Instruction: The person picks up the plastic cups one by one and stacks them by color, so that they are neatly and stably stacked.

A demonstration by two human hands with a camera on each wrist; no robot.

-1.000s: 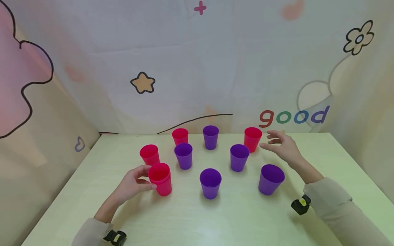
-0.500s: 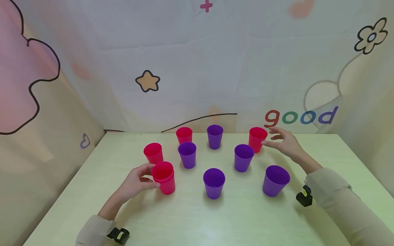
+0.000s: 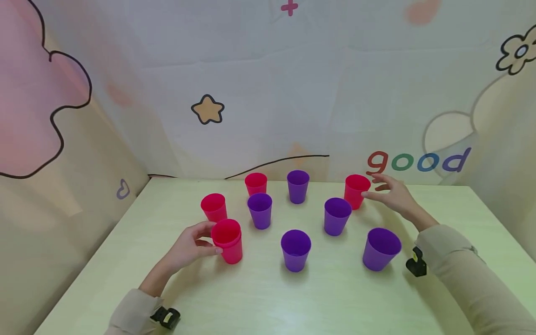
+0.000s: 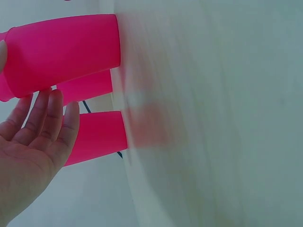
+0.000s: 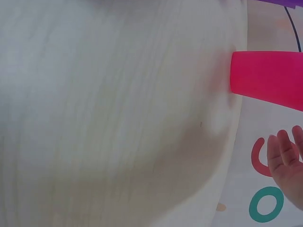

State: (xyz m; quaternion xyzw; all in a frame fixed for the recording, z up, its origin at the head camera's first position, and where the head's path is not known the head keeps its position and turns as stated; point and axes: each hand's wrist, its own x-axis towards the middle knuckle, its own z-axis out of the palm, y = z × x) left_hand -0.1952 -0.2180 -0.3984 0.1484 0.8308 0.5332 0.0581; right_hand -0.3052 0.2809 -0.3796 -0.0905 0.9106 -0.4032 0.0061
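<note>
Head view: a stack of two nested pink cups point(image 3: 229, 244), one sitting inside the other, is upright at the front left, held between thumb and fingers by the left hand point(image 3: 188, 247). Five purple cups point(image 3: 295, 255), mouths up, spread across the pale counter point(image 3: 259, 302). Two single pink cups point(image 3: 214, 209) stand behind the stack. The right hand point(image 3: 395, 195), wide and loose, is just beside the back-right pink cup point(image 3: 355, 193). Beyond hangs a printed cloth backdrop point(image 3: 268, 116).

Multicoloured word "good" point(image 3: 419, 163), pink plus sign point(image 3: 289, 7), both on pale backdrop point(image 3: 268, 102)
</note>
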